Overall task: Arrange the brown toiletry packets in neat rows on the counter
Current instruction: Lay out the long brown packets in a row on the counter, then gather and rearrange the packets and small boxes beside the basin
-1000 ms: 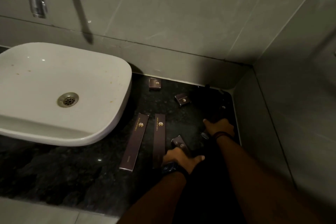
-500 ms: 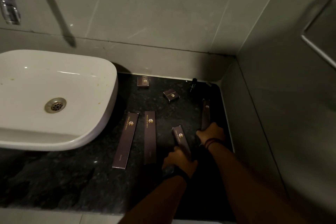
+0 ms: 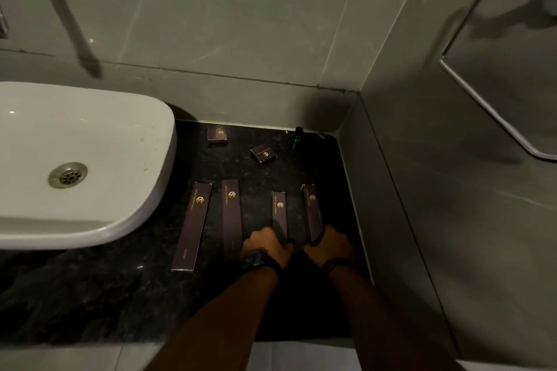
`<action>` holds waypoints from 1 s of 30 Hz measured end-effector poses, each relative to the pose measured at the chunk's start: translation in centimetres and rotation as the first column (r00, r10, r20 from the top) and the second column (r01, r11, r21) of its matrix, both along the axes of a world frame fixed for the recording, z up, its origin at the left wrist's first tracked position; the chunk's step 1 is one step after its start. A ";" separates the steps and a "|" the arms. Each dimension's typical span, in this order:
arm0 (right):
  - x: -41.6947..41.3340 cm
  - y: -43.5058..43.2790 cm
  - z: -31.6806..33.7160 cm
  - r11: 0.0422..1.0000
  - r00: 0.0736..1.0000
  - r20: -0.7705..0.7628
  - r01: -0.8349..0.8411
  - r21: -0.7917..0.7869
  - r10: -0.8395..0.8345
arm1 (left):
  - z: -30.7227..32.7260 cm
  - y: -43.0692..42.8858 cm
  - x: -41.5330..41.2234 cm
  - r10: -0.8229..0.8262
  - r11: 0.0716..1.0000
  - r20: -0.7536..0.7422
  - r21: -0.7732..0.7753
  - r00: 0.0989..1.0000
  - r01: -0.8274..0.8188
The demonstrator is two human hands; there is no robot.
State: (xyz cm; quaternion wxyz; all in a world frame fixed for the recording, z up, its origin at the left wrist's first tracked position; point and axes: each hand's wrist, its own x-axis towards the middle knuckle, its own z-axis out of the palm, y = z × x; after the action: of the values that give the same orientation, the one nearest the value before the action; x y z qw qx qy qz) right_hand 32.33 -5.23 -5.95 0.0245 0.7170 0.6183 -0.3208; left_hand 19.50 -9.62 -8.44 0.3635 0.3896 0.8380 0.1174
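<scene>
Left hand and right hand each closed around a brown packet on black counter beside white basin.

We count six brown packets: four long ones, two small square ones. Long: one gripped at its near end by the fingers of the left hand, one likewise in the right hand, two more lying left of the left-hand fingers. Small: two beyond the fingertips, well apart from them. Two hands. One small dark bottle. One sink.
</scene>
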 end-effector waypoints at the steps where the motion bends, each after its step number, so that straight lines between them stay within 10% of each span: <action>1: 0.1 -0.3 -0.1 1.000 1.000 0.002 -0.002 -0.003 0.002 | 0.0 0.1 -0.1 -0.016 1.000 0.003 -0.002 1.000 0.016; 14: 0.2 0.8 2.1 0.993 0.995 -0.066 0.081 0.085 -0.075 | 3.2 1.0 -1.9 -0.063 0.997 -0.068 0.034 0.996 0.065; 30: -12.8 12.7 3.1 0.919 0.960 -0.104 -0.213 0.333 0.261 | 7.6 12.6 -16.4 -0.066 0.959 -0.344 0.239 0.937 0.155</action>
State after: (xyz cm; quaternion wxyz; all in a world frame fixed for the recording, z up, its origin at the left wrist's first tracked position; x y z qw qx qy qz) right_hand 19.50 7.52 -2.87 -0.0982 0.6057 0.7444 -0.2634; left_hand 3.07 3.01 -0.88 0.1682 0.4951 0.8410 0.1389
